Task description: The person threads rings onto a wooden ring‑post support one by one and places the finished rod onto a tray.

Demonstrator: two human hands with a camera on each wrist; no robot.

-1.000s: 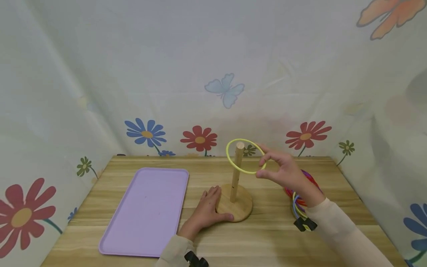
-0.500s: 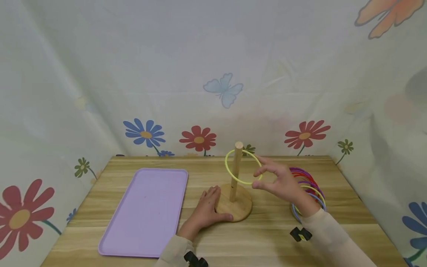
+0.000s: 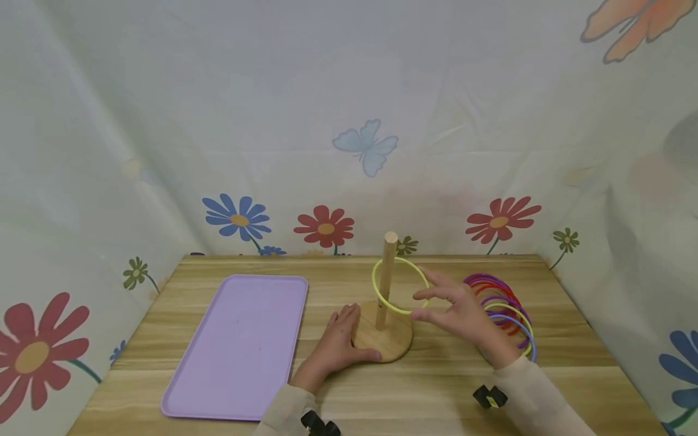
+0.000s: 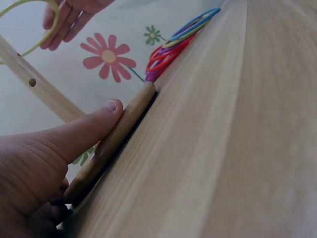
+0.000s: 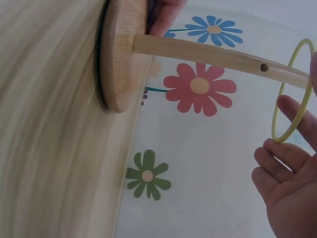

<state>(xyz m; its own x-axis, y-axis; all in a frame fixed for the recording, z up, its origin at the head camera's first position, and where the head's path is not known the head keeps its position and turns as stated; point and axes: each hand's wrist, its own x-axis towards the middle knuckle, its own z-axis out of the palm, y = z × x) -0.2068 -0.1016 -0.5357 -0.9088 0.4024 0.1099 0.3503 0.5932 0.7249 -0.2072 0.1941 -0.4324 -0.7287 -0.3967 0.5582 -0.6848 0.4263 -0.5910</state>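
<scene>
A wooden peg stand has an upright post (image 3: 386, 278) on a round base (image 3: 394, 342). My left hand (image 3: 342, 339) holds the base at its left and near edge, fingers along the side. In the left wrist view the thumb (image 4: 94, 126) lies along the rim. My right hand (image 3: 449, 303) pinches a thin yellow ring (image 3: 375, 284) by its right side, between thumb and fingers. The ring encircles the post, tilted, partway down and above the base. In the right wrist view the yellow ring (image 5: 276, 116) surrounds the post, with the lower fingers loosely extended.
A pile of red, purple, yellow and blue rings (image 3: 509, 303) lies at the right, partly behind the right forearm. A lilac tray (image 3: 240, 345) lies left of the stand. A flower-printed cloth (image 3: 272, 121) hangs behind the wooden table (image 3: 414, 393).
The right hand has lowered the yellow ring from around the post's top to lower on the post. More of the ring pile shows. The left hand stays on the base.
</scene>
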